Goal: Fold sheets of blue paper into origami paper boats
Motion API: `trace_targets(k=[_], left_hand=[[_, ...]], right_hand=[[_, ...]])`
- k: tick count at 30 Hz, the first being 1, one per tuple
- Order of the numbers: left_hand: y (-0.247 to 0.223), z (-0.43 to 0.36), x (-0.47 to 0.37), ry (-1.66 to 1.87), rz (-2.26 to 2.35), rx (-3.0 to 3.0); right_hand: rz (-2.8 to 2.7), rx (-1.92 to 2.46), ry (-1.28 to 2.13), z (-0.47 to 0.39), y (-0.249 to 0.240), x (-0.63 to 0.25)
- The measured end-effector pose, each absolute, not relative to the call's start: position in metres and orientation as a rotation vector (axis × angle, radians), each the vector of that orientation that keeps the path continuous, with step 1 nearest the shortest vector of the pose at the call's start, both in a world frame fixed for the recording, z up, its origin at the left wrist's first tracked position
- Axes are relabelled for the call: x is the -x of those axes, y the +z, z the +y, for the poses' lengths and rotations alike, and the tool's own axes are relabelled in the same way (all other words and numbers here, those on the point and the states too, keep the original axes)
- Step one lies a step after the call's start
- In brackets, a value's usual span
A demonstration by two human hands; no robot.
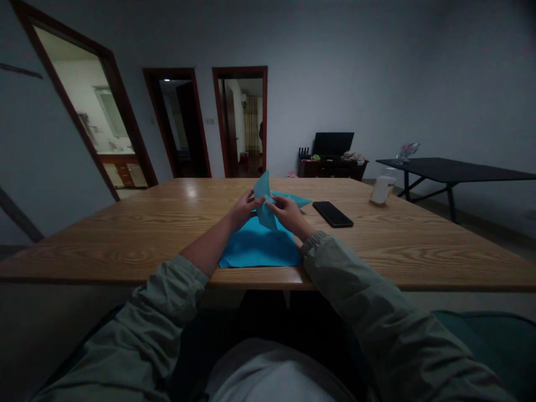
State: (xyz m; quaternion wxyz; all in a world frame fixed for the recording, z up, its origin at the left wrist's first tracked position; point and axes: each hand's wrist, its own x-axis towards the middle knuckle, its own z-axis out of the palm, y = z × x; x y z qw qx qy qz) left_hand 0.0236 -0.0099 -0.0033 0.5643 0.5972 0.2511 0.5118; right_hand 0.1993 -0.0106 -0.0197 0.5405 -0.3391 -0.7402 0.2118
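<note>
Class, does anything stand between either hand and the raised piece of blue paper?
Nothing visible does: the left hand and right hand both touch the raised paper. The phone lies to the right, apart from them.

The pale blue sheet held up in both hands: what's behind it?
Beyond the sheet and right hand, a pointed blue piece shows. The sheet and hand cover its other end, so whether they join is hidden.

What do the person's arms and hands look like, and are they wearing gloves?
No gloves: the left hand and right hand are both bare. The left sleeve and right sleeve are dull grey-green and wrinkly. The right one has a gathered cuff at the wrist; the left one ends higher, leaving some forearm uncovered.
</note>
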Motion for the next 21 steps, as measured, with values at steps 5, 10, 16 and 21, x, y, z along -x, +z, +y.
trace_targets(k=[5,10,16,21], left_hand=[[-0.002,-0.011,-0.027,1.237,0.636,-1.430],[-0.001,-0.008,-0.026,1.371,0.691,-1.374],[0.004,0.004,-0.014,1.598,0.593,-1.178],[0.007,0.007,-0.011,1.646,0.443,-1.059]], right_hand=[[-1.759,0.860,0.460,-0.010,-0.021,-0.200],[-1.656,0.851,0.421,-0.008,-0.020,-0.201],[-1.331,0.942,0.602,0.001,-0.017,-0.218],[-1.614,0.989,1.024,-0.014,-0.018,-0.211]])
